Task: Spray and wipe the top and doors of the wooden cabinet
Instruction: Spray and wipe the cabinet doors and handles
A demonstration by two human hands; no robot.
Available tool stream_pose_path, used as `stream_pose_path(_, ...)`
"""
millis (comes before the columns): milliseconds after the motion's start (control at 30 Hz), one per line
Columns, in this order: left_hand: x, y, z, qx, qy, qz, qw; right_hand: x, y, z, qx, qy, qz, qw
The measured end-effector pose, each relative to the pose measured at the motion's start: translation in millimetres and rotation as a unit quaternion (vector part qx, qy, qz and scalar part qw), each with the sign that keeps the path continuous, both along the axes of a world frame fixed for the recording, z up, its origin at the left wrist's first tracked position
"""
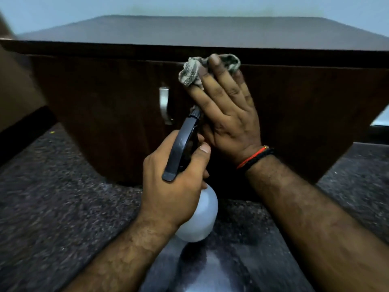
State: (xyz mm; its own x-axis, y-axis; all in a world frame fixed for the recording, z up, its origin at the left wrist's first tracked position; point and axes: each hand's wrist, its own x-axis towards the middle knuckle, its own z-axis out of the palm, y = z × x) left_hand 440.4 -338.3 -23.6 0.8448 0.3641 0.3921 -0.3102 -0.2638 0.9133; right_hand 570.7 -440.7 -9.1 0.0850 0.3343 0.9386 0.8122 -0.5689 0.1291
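A dark wooden cabinet point(105, 85) fills the middle of the head view, its flat top point(210, 30) seen from above. My right hand point(227, 110) presses a crumpled patterned cloth point(191, 71) flat against the upper part of the cabinet front, just under the top's edge. My left hand point(174, 178) grips a spray bottle point(200, 216) with a white body and a dark trigger head point(183, 144), its nozzle pointing at the cabinet front just below my right hand. A silver door handle point(164, 104) stands upright left of the cloth.
The cabinet stands on a dark speckled floor point(63, 197). A pale wall point(63, 9) runs behind it. A brown piece of furniture point(14, 81) is at the left edge. A red and black thread band circles my right wrist point(252, 158).
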Motion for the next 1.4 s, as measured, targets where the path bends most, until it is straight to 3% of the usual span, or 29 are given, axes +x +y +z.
stream_pose_path(333,-10.8,38.6,9.6,-0.048,-0.014,0.047,0.998,-2.3,18.5,24.0,-0.158,-0.024,-0.044,0.986)
stream_pose_path(467,-6.4,31.1,21.5,-0.039,-0.022,0.045,0.998,2.8,30.3,41.8,-0.27,-0.029,-0.024,0.962)
stream_pose_path(567,-4.3,26.4,33.7,-0.034,-0.031,0.049,0.998,5.1,32.6,48.7,-0.302,-0.03,-0.025,0.953)
stream_pose_path(1033,1.8,-4.8,43.2,-0.028,-0.022,0.023,0.999,-0.6,-17.4,38.5,-0.239,-0.02,-0.043,0.97)
stream_pose_path(1400,17.7,-66.9,23.5,-0.034,-0.008,-0.04,0.999,12.8,-138.8,-6.3,-0.118,-0.043,-0.206,0.97)
